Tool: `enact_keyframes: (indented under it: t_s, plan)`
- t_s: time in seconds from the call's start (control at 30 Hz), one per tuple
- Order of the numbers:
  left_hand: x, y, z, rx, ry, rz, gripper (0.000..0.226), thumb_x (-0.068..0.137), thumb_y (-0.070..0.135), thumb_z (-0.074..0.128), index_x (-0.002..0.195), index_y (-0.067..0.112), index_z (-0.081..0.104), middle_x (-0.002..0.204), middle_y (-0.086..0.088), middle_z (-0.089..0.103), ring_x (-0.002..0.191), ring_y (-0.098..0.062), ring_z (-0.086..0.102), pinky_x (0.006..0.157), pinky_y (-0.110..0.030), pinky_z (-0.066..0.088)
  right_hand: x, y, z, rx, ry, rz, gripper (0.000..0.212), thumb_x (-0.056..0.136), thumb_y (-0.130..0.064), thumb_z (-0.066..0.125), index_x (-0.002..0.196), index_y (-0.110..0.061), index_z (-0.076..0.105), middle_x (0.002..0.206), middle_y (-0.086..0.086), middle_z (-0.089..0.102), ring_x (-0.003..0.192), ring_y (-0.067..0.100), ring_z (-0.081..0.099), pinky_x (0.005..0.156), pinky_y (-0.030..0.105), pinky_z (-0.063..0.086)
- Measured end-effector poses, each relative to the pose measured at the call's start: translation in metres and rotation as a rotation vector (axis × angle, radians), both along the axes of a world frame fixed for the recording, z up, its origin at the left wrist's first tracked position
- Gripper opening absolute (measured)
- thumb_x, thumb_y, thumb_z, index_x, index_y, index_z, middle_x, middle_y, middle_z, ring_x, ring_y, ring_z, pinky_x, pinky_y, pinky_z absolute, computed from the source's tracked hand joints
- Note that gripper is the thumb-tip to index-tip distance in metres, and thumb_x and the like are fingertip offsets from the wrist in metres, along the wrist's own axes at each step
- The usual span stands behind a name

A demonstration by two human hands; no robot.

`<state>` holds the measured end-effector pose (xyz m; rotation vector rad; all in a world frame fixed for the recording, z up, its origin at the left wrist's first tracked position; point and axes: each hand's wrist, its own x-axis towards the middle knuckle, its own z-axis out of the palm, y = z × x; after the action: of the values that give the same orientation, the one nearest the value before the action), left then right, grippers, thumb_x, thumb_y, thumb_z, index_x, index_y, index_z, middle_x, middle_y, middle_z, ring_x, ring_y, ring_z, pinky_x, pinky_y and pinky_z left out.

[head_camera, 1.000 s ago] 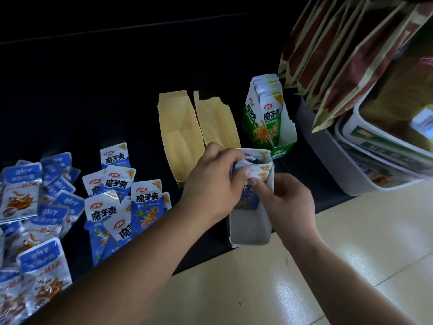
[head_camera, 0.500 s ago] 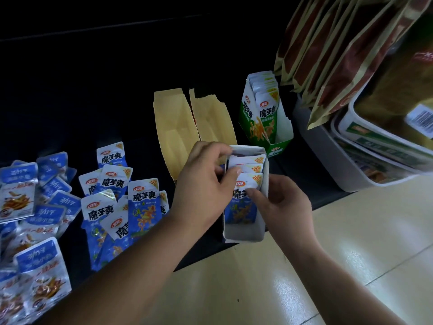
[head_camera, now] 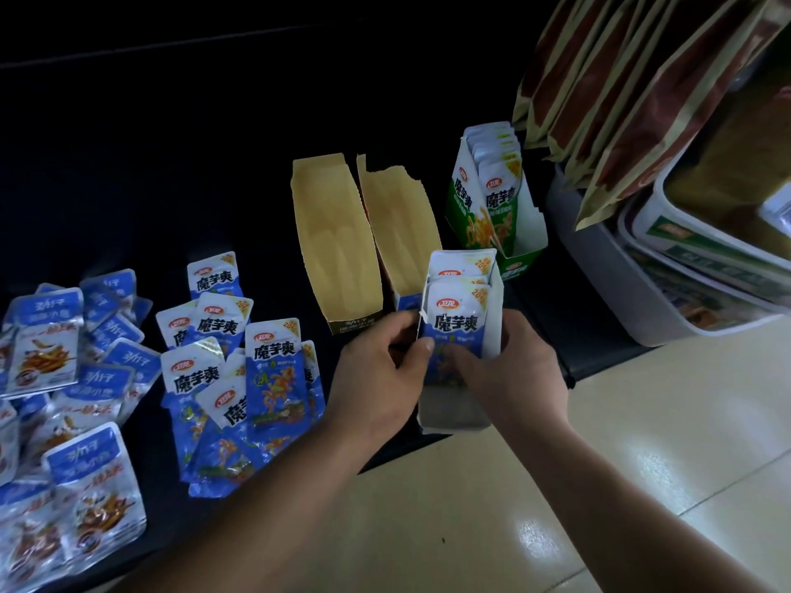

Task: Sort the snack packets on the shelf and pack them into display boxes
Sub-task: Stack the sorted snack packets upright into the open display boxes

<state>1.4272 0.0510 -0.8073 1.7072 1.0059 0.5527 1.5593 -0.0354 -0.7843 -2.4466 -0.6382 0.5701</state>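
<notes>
A white display box (head_camera: 456, 415) stands at the front edge of the dark shelf with several blue snack packets (head_camera: 458, 312) upright inside it. My left hand (head_camera: 379, 374) grips the box's left wall, thumb on the front packet. My right hand (head_camera: 507, 370) holds the box's right side, its fingers curled in against the front packet. More blue packets (head_camera: 252, 370) lie loose in a pile on the shelf to the left. Further left lies a second pile of packets (head_camera: 55, 404) with a different blue label.
Two open brown cardboard boxes (head_camera: 338, 246) lie behind the hands. A green display box (head_camera: 492, 207) filled with packets stands at the back right. Hanging brown bags (head_camera: 642, 87) and white tubs (head_camera: 693, 258) crowd the right. Pale floor tiles (head_camera: 642, 442) show below the shelf edge.
The packets now stand deeper and straighter in the white box. My left hand slid from the packet tops down to the box's left wall; my right hand stayed at the right side.
</notes>
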Motion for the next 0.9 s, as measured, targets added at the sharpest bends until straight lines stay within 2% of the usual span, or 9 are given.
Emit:
enact_keyframes:
  t_s: [0.07,0.2,0.33,0.5,0.63,0.73,0.8,0.9]
  plan:
    - [-0.001,0.001,-0.002,-0.036,-0.014,0.009,0.017,0.099,0.027,0.068,0.115,0.026,0.072,0.089,0.019,0.072,0.084,0.004,0.066,0.077,-0.021,0.049,0.002,0.005,0.003,-0.038,-0.037,-0.004,0.04,0.08,-0.053,0.077,0.107,-0.033,0.054,0.093,-0.013,0.066,0.087,0.02,0.064,0.076,0.041,0.056]
    - [-0.001,0.0,0.001,-0.071,-0.024,0.021,0.036,0.098,0.034,0.069,0.133,0.029,0.068,0.107,0.018,0.076,0.101,0.005,0.069,0.088,-0.021,0.054,0.005,0.011,0.008,-0.048,-0.03,-0.021,0.04,0.079,-0.06,0.075,0.1,-0.035,0.053,0.088,-0.015,0.063,0.085,0.019,0.063,0.076,0.041,0.055]
    - [-0.005,-0.007,0.005,-0.073,-0.04,0.047,0.027,0.098,0.027,0.071,0.124,0.03,0.07,0.096,0.029,0.072,0.089,0.005,0.068,0.081,-0.011,0.051,0.001,0.001,0.008,0.006,-0.015,-0.065,0.048,0.074,-0.065,0.077,0.109,-0.038,0.057,0.098,-0.017,0.068,0.094,0.016,0.066,0.081,0.044,0.057]
    - [-0.028,-0.016,0.004,-0.074,0.007,0.069,0.031,0.097,0.03,0.071,0.127,0.03,0.068,0.103,0.017,0.072,0.094,0.004,0.066,0.079,-0.006,0.047,-0.005,-0.017,0.008,0.177,-0.023,-0.106,0.053,0.072,-0.062,0.078,0.117,-0.04,0.06,0.109,-0.023,0.068,0.101,0.004,0.065,0.085,0.044,0.057]
    - [-0.042,-0.023,-0.002,-0.131,-0.014,0.105,0.028,0.096,0.027,0.072,0.123,0.032,0.068,0.104,0.014,0.073,0.093,-0.001,0.068,0.078,-0.012,0.051,-0.017,-0.02,0.019,0.31,-0.188,-0.02,0.054,0.078,-0.049,0.081,0.125,-0.029,0.063,0.122,-0.012,0.061,0.115,0.014,0.059,0.087,0.036,0.049]
    - [-0.05,-0.024,0.0,-0.147,-0.041,0.141,0.027,0.096,0.023,0.072,0.12,0.036,0.068,0.102,0.015,0.074,0.093,-0.003,0.07,0.078,-0.013,0.052,-0.04,-0.016,0.033,0.448,-0.33,0.121,0.037,0.083,-0.047,0.075,0.109,-0.021,0.071,0.107,-0.006,0.064,0.104,0.022,0.063,0.081,0.039,0.051]
    - [-0.062,-0.023,0.005,-0.113,-0.054,0.143,0.025,0.097,0.023,0.07,0.12,0.033,0.069,0.102,0.015,0.074,0.094,-0.005,0.07,0.079,-0.019,0.055,-0.06,-0.009,0.039,0.513,-0.227,0.184,0.024,0.084,-0.045,0.077,0.096,-0.025,0.072,0.094,-0.012,0.068,0.089,0.015,0.067,0.074,0.037,0.055]
    - [-0.089,-0.016,0.005,-0.036,-0.039,0.119,0.022,0.099,0.03,0.065,0.12,0.027,0.07,0.109,0.011,0.073,0.102,-0.011,0.071,0.086,-0.036,0.058,-0.093,0.006,0.04,0.5,0.154,0.257,0.01,0.085,-0.028,0.082,0.089,-0.028,0.072,0.082,-0.012,0.073,0.079,0.008,0.071,0.069,0.021,0.055]
